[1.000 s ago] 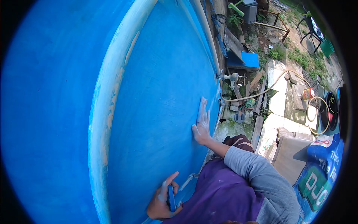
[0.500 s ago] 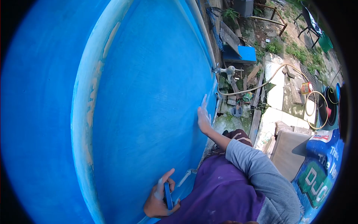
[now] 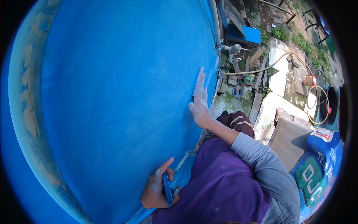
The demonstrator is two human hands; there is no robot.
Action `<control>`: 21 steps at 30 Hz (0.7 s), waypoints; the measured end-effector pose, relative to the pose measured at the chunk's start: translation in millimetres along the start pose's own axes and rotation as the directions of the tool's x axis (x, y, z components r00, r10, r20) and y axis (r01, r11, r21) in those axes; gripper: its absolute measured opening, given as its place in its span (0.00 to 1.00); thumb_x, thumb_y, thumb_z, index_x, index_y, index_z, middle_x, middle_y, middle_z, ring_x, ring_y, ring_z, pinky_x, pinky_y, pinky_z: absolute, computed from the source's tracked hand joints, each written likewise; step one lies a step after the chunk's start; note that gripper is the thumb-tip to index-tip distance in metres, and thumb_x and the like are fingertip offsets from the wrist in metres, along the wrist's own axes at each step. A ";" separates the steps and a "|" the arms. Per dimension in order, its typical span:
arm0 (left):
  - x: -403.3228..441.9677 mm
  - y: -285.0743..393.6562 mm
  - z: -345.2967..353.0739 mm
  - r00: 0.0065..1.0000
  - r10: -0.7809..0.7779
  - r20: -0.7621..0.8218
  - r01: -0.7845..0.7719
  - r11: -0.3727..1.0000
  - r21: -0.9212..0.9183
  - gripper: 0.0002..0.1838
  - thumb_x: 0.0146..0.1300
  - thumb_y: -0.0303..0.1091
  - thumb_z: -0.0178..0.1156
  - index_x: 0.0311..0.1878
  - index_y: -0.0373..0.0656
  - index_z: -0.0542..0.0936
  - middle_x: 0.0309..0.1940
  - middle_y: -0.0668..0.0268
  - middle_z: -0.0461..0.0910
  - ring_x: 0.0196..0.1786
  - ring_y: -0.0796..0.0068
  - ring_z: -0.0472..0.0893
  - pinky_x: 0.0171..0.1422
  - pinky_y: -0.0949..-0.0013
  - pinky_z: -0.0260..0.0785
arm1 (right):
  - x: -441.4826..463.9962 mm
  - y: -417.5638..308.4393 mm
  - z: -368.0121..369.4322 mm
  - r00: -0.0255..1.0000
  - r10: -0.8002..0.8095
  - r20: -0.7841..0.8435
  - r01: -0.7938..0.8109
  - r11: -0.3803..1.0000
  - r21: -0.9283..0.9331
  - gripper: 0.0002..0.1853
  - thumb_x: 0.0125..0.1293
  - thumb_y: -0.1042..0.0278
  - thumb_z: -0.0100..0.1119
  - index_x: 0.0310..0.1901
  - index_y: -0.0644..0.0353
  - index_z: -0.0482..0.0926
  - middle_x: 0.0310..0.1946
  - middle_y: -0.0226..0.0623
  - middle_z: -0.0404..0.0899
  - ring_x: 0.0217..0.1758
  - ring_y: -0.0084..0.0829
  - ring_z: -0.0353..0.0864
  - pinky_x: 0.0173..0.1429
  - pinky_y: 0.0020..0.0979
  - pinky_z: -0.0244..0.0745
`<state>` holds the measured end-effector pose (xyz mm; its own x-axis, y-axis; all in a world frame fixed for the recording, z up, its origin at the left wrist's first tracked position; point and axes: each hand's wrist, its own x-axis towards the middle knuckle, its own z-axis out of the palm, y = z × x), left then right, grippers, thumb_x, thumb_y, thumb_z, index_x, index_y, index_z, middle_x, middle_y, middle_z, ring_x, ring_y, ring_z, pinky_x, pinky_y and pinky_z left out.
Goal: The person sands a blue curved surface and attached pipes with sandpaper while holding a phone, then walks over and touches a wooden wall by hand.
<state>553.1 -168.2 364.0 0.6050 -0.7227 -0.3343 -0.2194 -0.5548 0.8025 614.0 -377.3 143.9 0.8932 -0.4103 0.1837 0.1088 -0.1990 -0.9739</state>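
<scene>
My right hand (image 3: 202,108) lies against a blue painted wall (image 3: 123,86), fingers stretched up and thumb apart. A thin, flat bluish piece (image 3: 195,86), like a sheet of sandpaper, shows along its fingers, pressed to the wall. Whitish dust coats this hand. Lower down, my left hand (image 3: 154,189) curls around a slim blue rectangular slab (image 3: 167,187) with a dark edge, near my purple shirt front (image 3: 220,179); its index finger points upward. What the slab is I cannot tell. Faint scuff marks show on the wall.
A peeling pale rounded edge (image 3: 31,100) borders the wall at left. A tap (image 3: 233,48) with a beige hose (image 3: 257,71) stands beyond my right hand. Wood scraps, a blue board (image 3: 250,35), a grey panel (image 3: 291,143) and a printed blue sheet (image 3: 317,164) lie at right.
My right hand has moved up along the wall, and the flat piece at its fingers shows more clearly. My left hand keeps its hold. The view has shifted, moving the pale edge left.
</scene>
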 end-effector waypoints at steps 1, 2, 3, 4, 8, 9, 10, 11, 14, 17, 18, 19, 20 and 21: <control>-0.5 -1.5 0.4 1.000 0.000 -0.015 0.000 1.000 0.002 0.53 0.40 0.21 0.69 0.74 0.33 0.58 0.31 0.63 0.71 0.26 0.77 0.72 0.30 0.72 0.63 | -0.6 -26.1 2.6 0.985 -0.172 -0.003 0.172 0.985 -0.029 0.54 0.70 0.24 0.30 0.77 0.64 0.26 0.80 0.56 0.24 0.82 0.57 0.26 0.77 0.64 0.25; -2.0 -2.4 1.1 0.999 -0.003 -0.032 0.003 1.000 0.008 0.53 0.40 0.21 0.70 0.74 0.32 0.58 0.30 0.63 0.71 0.25 0.77 0.71 0.30 0.72 0.63 | -2.4 -31.5 6.6 0.988 -0.156 0.001 0.156 0.987 -0.035 0.54 0.70 0.24 0.30 0.77 0.64 0.26 0.80 0.56 0.24 0.82 0.57 0.26 0.77 0.64 0.25; -2.8 -1.9 1.1 1.000 -0.008 -0.024 0.008 1.000 0.003 0.53 0.40 0.21 0.70 0.74 0.32 0.58 0.30 0.63 0.71 0.25 0.77 0.71 0.30 0.72 0.63 | -3.1 -35.2 10.8 0.955 -0.294 0.033 0.296 0.952 -0.084 0.54 0.70 0.25 0.30 0.77 0.63 0.26 0.79 0.56 0.23 0.83 0.57 0.25 0.77 0.64 0.24; -4.0 -0.1 -0.3 0.998 -0.059 0.017 0.059 0.998 0.006 0.54 0.41 0.22 0.69 0.75 0.35 0.55 0.32 0.64 0.70 0.29 0.78 0.71 0.33 0.71 0.62 | -4.3 -36.8 13.7 0.901 -0.428 0.069 0.433 0.893 -0.124 0.54 0.70 0.25 0.30 0.77 0.63 0.26 0.79 0.56 0.22 0.83 0.57 0.24 0.77 0.64 0.23; -6.2 -4.7 -0.7 0.998 -0.045 0.048 0.044 0.999 0.020 0.54 0.43 0.24 0.68 0.76 0.38 0.52 0.33 0.64 0.69 0.32 0.78 0.70 0.36 0.71 0.62 | 2.6 45.2 19.5 0.992 -0.125 -0.020 0.122 0.987 -0.107 0.56 0.68 0.23 0.32 0.77 0.63 0.26 0.79 0.56 0.22 0.82 0.57 0.24 0.77 0.64 0.23; -6.6 -3.6 0.6 0.998 -0.038 0.045 0.037 0.999 0.026 0.54 0.43 0.24 0.68 0.76 0.38 0.52 0.33 0.64 0.69 0.32 0.78 0.70 0.36 0.71 0.62 | 3.8 67.2 21.6 0.990 0.122 -0.074 -0.111 0.985 0.134 0.57 0.67 0.22 0.33 0.77 0.63 0.27 0.79 0.57 0.23 0.82 0.57 0.24 0.77 0.65 0.22; -7.3 -2.6 1.5 0.999 -0.023 0.029 0.022 0.999 0.033 0.54 0.43 0.24 0.68 0.76 0.38 0.52 0.33 0.64 0.69 0.32 0.78 0.70 0.36 0.71 0.62 | 7.6 77.6 21.3 0.927 0.367 -0.072 -0.316 0.872 0.375 0.58 0.66 0.21 0.34 0.77 0.64 0.27 0.79 0.57 0.25 0.82 0.57 0.25 0.77 0.66 0.22; -4.3 -3.1 0.3 1.000 -0.005 0.020 0.005 0.999 0.039 0.54 0.43 0.24 0.68 0.76 0.37 0.52 0.33 0.64 0.69 0.32 0.78 0.70 0.36 0.71 0.62 | 9.3 60.7 16.3 0.927 0.363 -0.090 -0.306 0.875 0.376 0.58 0.66 0.21 0.34 0.77 0.64 0.27 0.79 0.57 0.25 0.82 0.57 0.25 0.77 0.66 0.22; -4.6 -2.6 0.4 0.997 -0.070 0.016 0.069 0.997 0.027 0.54 0.43 0.24 0.67 0.76 0.37 0.53 0.33 0.64 0.69 0.32 0.78 0.71 0.37 0.70 0.62 | -10.9 -20.1 11.5 1.000 0.011 -0.023 -0.010 0.999 0.044 0.57 0.67 0.23 0.35 0.77 0.63 0.27 0.79 0.56 0.23 0.83 0.56 0.26 0.76 0.66 0.20; -3.4 -2.7 -0.2 0.999 -0.044 0.024 0.043 0.999 0.033 0.54 0.43 0.24 0.67 0.76 0.37 0.53 0.33 0.64 0.69 0.32 0.78 0.71 0.37 0.70 0.62 | -13.5 -25.2 23.6 0.911 -0.409 0.045 0.411 0.908 -0.076 0.57 0.68 0.23 0.35 0.77 0.62 0.24 0.80 0.56 0.24 0.83 0.56 0.25 0.76 0.66 0.20; -4.0 -3.5 -0.9 0.998 -0.051 0.021 0.050 0.998 0.039 0.54 0.43 0.24 0.67 0.76 0.37 0.53 0.33 0.64 0.69 0.32 0.78 0.71 0.37 0.70 0.62 | -11.4 -2.4 26.3 0.924 -0.378 0.049 0.382 0.914 -0.140 0.56 0.68 0.24 0.35 0.77 0.61 0.24 0.80 0.55 0.25 0.83 0.56 0.25 0.76 0.66 0.21; -4.5 -5.1 -0.7 0.999 -0.038 0.029 0.037 0.999 0.027 0.54 0.43 0.24 0.68 0.76 0.37 0.52 0.33 0.64 0.69 0.32 0.78 0.71 0.37 0.70 0.62 | -7.5 15.4 25.3 0.935 -0.351 0.054 0.354 0.912 -0.206 0.56 0.68 0.24 0.35 0.77 0.61 0.23 0.80 0.55 0.27 0.83 0.57 0.25 0.76 0.66 0.22; -3.9 -6.4 -0.5 0.999 -0.018 0.035 0.017 1.000 0.014 0.54 0.43 0.24 0.68 0.76 0.37 0.52 0.33 0.64 0.69 0.32 0.78 0.71 0.37 0.70 0.63 | -1.0 23.7 19.7 0.984 -0.176 -0.014 0.173 0.976 -0.131 0.55 0.69 0.25 0.34 0.77 0.60 0.23 0.80 0.55 0.28 0.82 0.58 0.25 0.76 0.66 0.22; -4.1 -6.4 -0.2 0.999 -0.015 0.029 0.014 1.000 0.016 0.54 0.43 0.24 0.68 0.76 0.37 0.52 0.33 0.64 0.69 0.32 0.78 0.71 0.37 0.70 0.63 | 4.8 31.9 13.7 0.998 0.010 -0.065 -0.013 0.999 -0.046 0.54 0.70 0.26 0.33 0.77 0.60 0.23 0.80 0.55 0.29 0.82 0.58 0.24 0.76 0.66 0.21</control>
<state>552.2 -161.7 360.4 0.5854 -0.7263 -0.3604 -0.2234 -0.5717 0.7894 627.7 -373.4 112.0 0.8638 -0.4696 0.1825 0.0774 -0.2342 -0.9691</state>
